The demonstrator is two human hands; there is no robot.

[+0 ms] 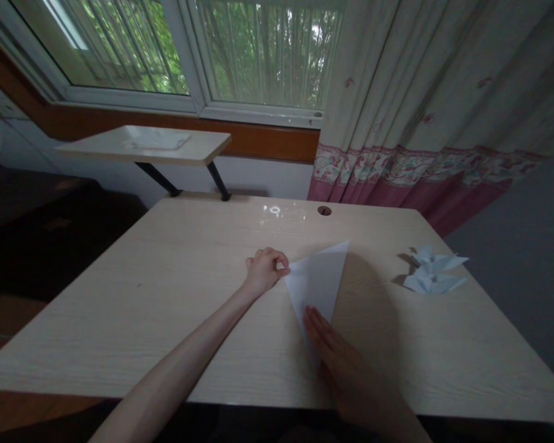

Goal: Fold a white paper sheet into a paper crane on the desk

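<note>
A sheet of white paper point(316, 277), folded to a triangle, lies on the wooden desk in front of me. My left hand point(266, 267) pinches its left corner between thumb and forefinger, the other fingers curled. Flat on the lower part of the paper rests my right hand point(329, 344), its fingers stretched out and close together, pointing up and left. The paper's lower tip is partly hidden by this hand.
Two folded paper figures point(436, 271) sit at the desk's right side. A raised shelf point(198, 147) holding white paper point(159, 140) stands at the back left. A round cable hole point(324, 210) is near the back edge, before the window and curtain point(396, 92).
</note>
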